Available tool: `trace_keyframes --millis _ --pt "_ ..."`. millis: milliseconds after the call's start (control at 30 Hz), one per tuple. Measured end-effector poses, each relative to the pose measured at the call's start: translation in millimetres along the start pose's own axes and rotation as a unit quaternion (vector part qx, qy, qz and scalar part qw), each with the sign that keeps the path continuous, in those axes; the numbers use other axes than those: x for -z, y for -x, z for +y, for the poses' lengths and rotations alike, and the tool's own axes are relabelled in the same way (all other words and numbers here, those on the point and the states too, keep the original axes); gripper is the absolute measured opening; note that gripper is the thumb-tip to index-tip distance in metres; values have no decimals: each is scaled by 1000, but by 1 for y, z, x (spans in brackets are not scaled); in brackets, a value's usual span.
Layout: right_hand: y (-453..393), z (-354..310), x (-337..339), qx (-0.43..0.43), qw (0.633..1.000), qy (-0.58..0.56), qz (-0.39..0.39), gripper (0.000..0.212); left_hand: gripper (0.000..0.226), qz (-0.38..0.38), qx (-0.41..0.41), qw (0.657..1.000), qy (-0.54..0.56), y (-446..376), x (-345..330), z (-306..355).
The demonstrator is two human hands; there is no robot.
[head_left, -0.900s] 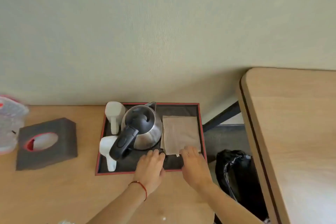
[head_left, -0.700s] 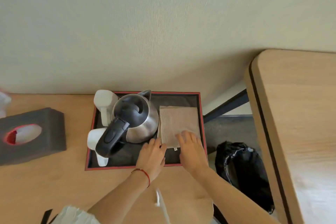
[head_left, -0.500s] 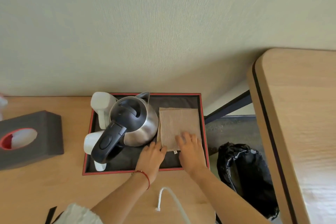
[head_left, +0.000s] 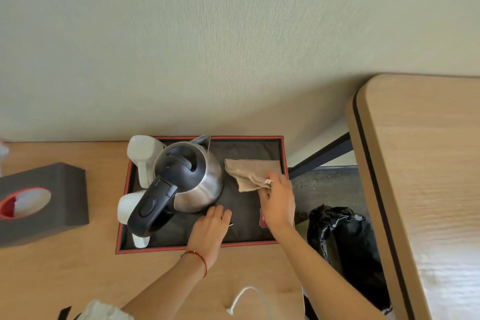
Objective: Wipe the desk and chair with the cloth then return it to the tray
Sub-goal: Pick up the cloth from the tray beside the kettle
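Note:
A beige cloth is in the right part of a black tray with a red rim on the wooden desk. My right hand pinches the cloth's near corner and has it bunched and partly lifted off the tray. My left hand rests flat on the tray floor, fingers apart, just in front of the steel kettle. No chair is in view.
Two white cups stand at the tray's left side, partly behind the kettle. A grey tissue box is at the desk's left. A black-bagged bin stands on the floor, right of the desk. Another wooden surface fills the right.
The cloth lay flat and folded under my right hand's fingers; now that hand has gripped its near corner and pulled it up, crumpling it. My left hand stayed on the tray.

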State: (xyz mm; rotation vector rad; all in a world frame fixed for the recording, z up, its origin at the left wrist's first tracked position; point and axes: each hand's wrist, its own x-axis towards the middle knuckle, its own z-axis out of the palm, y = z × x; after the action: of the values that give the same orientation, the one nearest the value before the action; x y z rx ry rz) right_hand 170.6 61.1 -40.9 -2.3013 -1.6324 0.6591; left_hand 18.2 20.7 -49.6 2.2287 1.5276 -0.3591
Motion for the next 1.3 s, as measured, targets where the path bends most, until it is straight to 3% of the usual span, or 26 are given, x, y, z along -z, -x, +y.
trace_keyframes --millis 100,167,200,233,267,300,333,367,400,433,467,533,633,667,767,867,967,1033,1100,1200,1300 --pt "11 -8 13 -18 984 -154 88 19 33 -25 23 998 45 -6 -2 3" --pt "22 -10 25 2 971 -211 115 22 39 -8 61 981 182 -7 4 9" --pt "28 -10 31 13 966 -229 118 25 40 6 90 953 291 -7 11 13" --pt "35 -10 38 24 963 -241 117 26 38 19 127 894 429 -6 23 17" --pt "43 -11 46 35 961 -248 114 28 35 4 162 800 577 -5 38 21" --pt "50 -12 55 50 961 -251 110 29 35 -36 172 684 708 -4 56 25" --pt "58 -14 64 70 960 -252 104 31 41 -75 163 571 801 -3 70 28" --pt "66 -15 73 94 959 -249 96 35 50 -106 142 487 855 -1 85 30" --pt "76 -17 81 116 961 -236 83 38 59 -126 130 435 882 2 98 32" --pt "86 -19 90 136 965 -212 70 40 66 -137 135 411 891 7 112 33" --pt "95 -21 99 155 969 -184 59 41 70 -142 149 406 890 14 126 34" --pt "115 -23 122 192 969 -156 6 40 62 -142 164 455 864 34 153 40" --pt "138 -22 164 185 947 -226 -132 41 21 -115 161 600 775 70 188 52" --pt "144 -22 177 160 939 -268 -144 40 13 -104 171 628 752 84 195 55" --pt "156 -31 216 51 899 -412 -143 40 15 -82 172 625 757 115 219 62" --pt "163 -42 251 -49 812 -545 -205 28 24 -95 127 625 764 140 246 74" --pt "171 -44 292 -41 767 -618 -169 23 50 -79 48 664 742 151 279 93" --pt "178 -37 322 -21 787 -602 -134 18 88 -57 -6 708 703 154 297 106" --pt "189 -24 353 -11 821 -562 -101 23 102 -37 -95 765 636 156 314 120" --pt "211 3 391 5 872 -486 -61 47 83 -53 -204 856 473 161 337 151" --pt "238 46 425 7 920 -391 6 61 67 -35 -271 894 355 160 346 206"
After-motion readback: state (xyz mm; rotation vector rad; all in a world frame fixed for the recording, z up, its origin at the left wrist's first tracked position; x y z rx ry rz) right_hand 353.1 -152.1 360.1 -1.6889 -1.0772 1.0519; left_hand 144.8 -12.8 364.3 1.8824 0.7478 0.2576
